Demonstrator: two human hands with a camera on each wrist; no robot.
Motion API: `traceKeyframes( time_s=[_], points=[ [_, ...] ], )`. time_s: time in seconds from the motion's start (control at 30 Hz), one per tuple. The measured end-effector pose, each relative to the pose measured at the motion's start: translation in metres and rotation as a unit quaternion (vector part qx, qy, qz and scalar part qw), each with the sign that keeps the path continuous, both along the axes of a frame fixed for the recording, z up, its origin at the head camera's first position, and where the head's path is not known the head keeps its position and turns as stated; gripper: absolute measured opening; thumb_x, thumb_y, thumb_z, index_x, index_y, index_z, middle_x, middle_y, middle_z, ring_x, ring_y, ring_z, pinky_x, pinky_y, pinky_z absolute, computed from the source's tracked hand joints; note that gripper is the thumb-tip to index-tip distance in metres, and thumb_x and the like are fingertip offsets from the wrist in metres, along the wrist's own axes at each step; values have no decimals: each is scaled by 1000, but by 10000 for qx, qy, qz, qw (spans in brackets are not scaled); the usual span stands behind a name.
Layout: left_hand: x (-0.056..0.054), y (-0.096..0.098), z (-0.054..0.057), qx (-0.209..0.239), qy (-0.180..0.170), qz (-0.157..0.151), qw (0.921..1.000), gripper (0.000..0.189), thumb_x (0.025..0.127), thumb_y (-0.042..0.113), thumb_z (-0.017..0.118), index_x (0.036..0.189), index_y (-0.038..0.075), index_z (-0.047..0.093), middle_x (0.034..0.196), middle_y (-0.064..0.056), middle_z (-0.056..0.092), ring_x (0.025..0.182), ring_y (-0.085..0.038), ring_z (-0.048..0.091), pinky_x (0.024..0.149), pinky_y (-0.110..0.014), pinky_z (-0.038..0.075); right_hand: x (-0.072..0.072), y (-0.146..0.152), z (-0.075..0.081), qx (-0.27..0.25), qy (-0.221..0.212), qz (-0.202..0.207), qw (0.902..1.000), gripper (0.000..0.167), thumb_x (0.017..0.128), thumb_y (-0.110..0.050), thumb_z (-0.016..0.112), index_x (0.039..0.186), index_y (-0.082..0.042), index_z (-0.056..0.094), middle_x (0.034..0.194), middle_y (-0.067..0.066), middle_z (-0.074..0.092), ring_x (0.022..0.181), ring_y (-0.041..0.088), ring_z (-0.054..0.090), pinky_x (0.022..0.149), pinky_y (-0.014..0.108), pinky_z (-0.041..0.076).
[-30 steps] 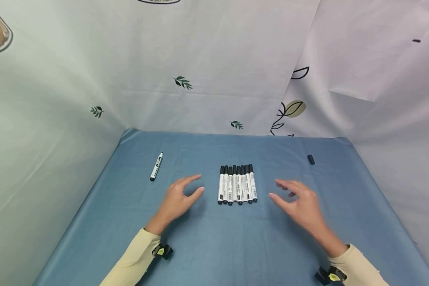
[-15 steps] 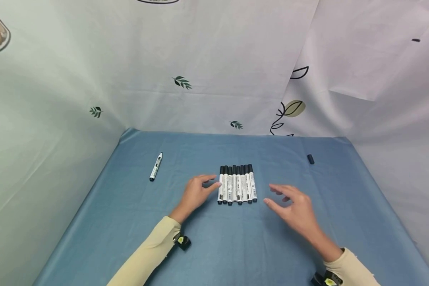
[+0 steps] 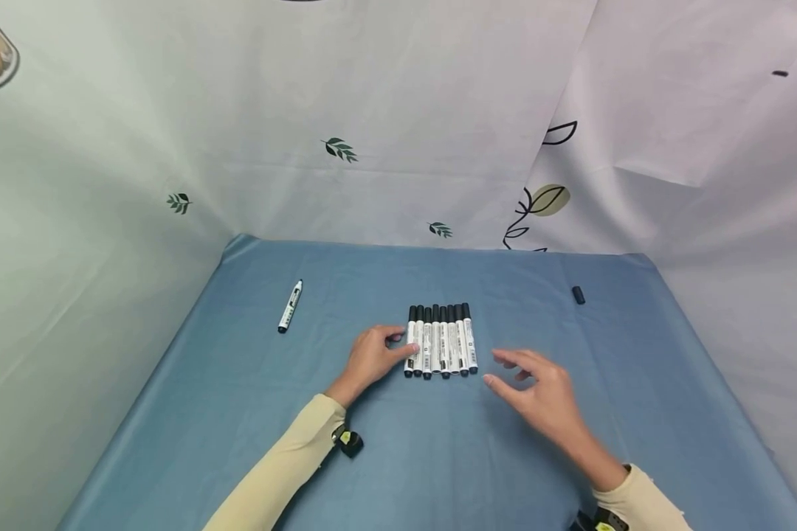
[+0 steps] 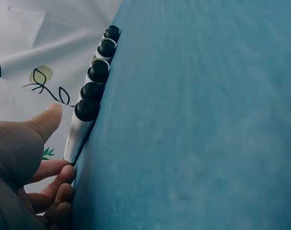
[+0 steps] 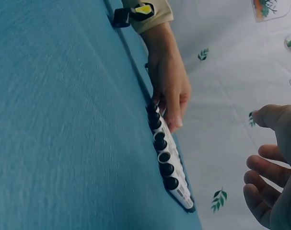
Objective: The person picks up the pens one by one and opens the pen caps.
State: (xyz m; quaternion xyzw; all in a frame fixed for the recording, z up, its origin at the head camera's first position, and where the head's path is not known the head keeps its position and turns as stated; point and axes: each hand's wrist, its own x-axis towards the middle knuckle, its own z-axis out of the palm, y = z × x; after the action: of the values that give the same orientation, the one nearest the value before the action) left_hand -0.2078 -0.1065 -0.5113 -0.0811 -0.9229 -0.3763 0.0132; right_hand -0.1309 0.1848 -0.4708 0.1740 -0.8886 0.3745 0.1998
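Note:
Several white markers (image 3: pixel 452 346) with black caps lie side by side in a row mid-table. My left hand (image 3: pixel 373 355) is at the row's left end; in the head view its thumb overlaps the first markers. In the left wrist view the left thumb (image 4: pixel 48 122) is raised above the row, while the fingertips are low beside the outermost marker (image 4: pixel 78 134). To the right of the row, apart from it, my right hand (image 3: pixel 534 391) hovers with thumb and fingers spread and nothing between them. Its fingers also show in the right wrist view, away from the markers.
A single marker (image 3: pixel 290 306), its pointed tip bare, lies at the left on the blue-covered table (image 3: pixel 398 457). A loose black cap (image 3: pixel 578 295) lies at the back right. White printed cloth (image 3: pixel 425 110) hangs behind and at the sides.
My left hand has moved right, from beside the row to its left end. The right hand has drifted a little left, closer to the row. The markers look unmoved.

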Motion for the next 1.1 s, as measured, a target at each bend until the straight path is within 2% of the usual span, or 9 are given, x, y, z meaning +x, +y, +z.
traceKeyframes(
  time_s=[0.17, 0.4, 0.7, 1.1],
  points=[
    [-1, 3, -2, -150, -80, 50, 9998, 53, 84, 44, 84, 123, 9, 74, 107, -7, 73, 101, -25, 66, 90, -47, 51, 2, -4, -1, -53, -55, 113, 9999, 38, 78, -16, 90, 114, -12, 78, 103, 0, 76, 85, 22, 70, 67, 29, 59],
    [-2, 2, -2, -129, -73, 92, 9998, 49, 83, 40, 86, 120, 9, 75, 104, -6, 72, 98, -24, 66, 88, -45, 52, 3, -2, -2, 17, -195, 18, 9998, 36, 79, -18, 90, 113, -12, 78, 103, 0, 76, 87, 23, 70, 67, 29, 58],
    [0, 2, 3, -155, -212, -58, 9996, 44, 87, 38, 82, 119, 8, 75, 84, 3, 70, 70, -11, 58, 71, -36, 50, 3, 1, -2, 53, -271, -82, 9996, 32, 81, -19, 88, 111, -14, 79, 104, -1, 76, 87, 22, 70, 67, 31, 57],
    [2, 2, 7, -59, -319, -9, 9995, 42, 88, 35, 81, 117, 5, 75, 79, 3, 74, 65, -8, 62, 66, -34, 53, 5, 2, -3, 59, -341, -227, 9991, 28, 82, -18, 88, 109, -15, 80, 105, -1, 75, 87, 21, 69, 68, 32, 57]
  ],
)
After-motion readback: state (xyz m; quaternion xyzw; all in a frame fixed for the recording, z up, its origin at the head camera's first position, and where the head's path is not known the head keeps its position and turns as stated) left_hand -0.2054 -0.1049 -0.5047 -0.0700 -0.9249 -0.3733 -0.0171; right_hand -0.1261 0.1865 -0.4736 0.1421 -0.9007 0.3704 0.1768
